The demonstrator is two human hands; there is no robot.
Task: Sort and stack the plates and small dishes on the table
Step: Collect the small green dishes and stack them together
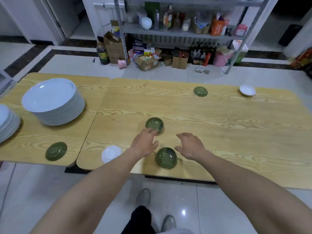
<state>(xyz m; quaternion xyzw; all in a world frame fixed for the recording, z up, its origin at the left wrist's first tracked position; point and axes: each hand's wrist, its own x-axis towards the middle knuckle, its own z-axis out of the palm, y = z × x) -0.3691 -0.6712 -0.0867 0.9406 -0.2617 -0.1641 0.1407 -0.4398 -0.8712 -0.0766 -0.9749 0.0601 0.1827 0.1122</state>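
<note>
Head: wood-grain tables (219,124), tiled floor (84,65)

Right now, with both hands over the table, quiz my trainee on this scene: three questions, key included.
1. How many green dishes sit on the two tables?
2. True or false: the right hand grips a plate.
3. What does the left hand touch? A) the white plate stack B) the middle green dish C) the far white dish
Key: 1) four; 2) false, it hovers open; 3) B.
</note>
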